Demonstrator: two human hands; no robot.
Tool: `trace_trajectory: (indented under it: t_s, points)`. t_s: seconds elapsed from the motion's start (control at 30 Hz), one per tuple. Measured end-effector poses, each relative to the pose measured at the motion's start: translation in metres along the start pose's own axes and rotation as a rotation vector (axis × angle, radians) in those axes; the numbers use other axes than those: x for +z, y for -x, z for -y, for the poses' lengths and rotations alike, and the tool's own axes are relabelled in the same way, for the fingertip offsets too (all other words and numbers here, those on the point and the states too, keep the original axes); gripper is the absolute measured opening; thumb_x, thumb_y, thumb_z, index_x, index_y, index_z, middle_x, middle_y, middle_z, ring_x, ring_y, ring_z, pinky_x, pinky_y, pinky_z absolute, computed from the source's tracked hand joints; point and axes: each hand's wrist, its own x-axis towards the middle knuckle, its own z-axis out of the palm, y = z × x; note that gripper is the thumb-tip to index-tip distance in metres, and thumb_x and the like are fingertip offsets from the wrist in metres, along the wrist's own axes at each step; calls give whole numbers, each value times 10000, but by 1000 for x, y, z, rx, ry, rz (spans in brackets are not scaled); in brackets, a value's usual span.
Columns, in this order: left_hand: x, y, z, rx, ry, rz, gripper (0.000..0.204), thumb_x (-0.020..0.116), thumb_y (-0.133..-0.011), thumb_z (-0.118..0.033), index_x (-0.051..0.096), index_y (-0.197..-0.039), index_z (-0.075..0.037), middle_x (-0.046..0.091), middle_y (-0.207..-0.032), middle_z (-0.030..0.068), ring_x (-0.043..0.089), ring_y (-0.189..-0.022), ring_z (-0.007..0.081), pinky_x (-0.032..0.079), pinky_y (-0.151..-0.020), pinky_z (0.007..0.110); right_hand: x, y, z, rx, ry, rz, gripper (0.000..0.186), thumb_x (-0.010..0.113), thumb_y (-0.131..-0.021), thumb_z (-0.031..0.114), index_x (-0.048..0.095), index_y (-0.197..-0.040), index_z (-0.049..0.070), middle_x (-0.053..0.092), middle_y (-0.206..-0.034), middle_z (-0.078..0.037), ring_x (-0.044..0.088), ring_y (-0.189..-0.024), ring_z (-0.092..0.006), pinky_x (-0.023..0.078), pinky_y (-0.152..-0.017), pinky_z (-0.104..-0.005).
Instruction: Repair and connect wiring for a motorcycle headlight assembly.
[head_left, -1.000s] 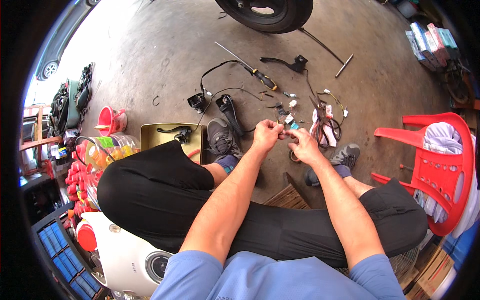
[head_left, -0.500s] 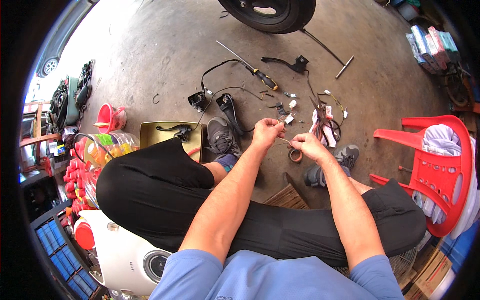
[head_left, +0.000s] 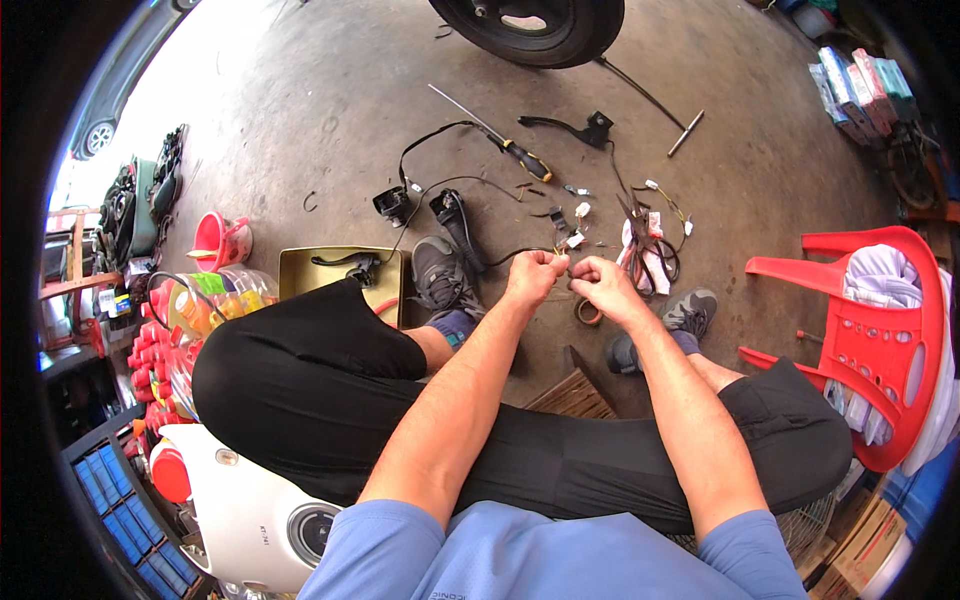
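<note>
My left hand (head_left: 537,278) pinches a wire (head_left: 520,253) of a cable with white plug connectors (head_left: 574,240) just beyond the fingertips. Close to its right, my right hand (head_left: 606,290) is closed in a pinch at the wires, its fingertips almost meeting the left ones. The fingers hide the wire ends. A roll of tape (head_left: 588,313) lies below the right hand. To the left on the floor are two black handlebar switch housings (head_left: 393,204) with cables. Scissors (head_left: 636,225) rest right of my hands on a pinkish-white wrapper (head_left: 657,268), among loose cables.
Farther out lie a screwdriver (head_left: 525,157), a black brake lever (head_left: 570,127) and a T-handle wrench (head_left: 686,134), near a wheel (head_left: 540,40). A metal tray (head_left: 300,285) holds another lever. A red plastic chair (head_left: 880,350) stands right; bottles and a red bucket (head_left: 222,240) stand left.
The hands have come closer together; the right has moved left and up. The pale strand that stretched between them is now hidden by the fingers.
</note>
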Motion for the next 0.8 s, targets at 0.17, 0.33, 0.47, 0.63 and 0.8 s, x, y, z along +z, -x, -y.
trace_trajectory:
  t_s: [0.17,0.33,0.47,0.63,0.8]
  points:
    - [2,5,-4,1,-88,-56,272,698,-772,-270,648,-805,-4,613,-704,18,523,-624,91,431,-574,257,18,6,27,42,127,-226,212,679,-771,196,565,-849,36,644,-772,-139,636,-748,-293,479,-673,-401]
    - [5,6,-3,-1,-87,-106,246,690,-766,-249,636,-757,-8,596,-664,19,509,-596,90,419,-540,268,15,12,30,-104,313,-282,151,640,-787,158,572,-856,43,641,-777,-147,628,-754,-324,470,-661,-421]
    - [4,-2,7,20,-16,-87,195,664,-779,-198,626,-744,-10,578,-630,18,486,-554,92,402,-503,278,15,10,29,-23,185,-242,131,638,-782,151,582,-838,46,635,-751,-147,628,-751,-327,466,-655,-419]
    - [7,-4,10,14,20,-44,183,650,-791,-182,629,-771,-1,594,-659,27,503,-574,97,415,-525,272,17,2,12,31,122,-233,131,643,-778,149,582,-828,44,630,-737,-150,628,-742,-321,464,-652,-416]
    - [4,0,6,-3,60,-49,182,637,-793,-175,628,-779,6,607,-693,40,521,-602,102,429,-553,266,16,10,34,-14,161,-269,151,653,-775,140,559,-818,30,624,-751,-148,621,-753,-324,459,-659,-421]
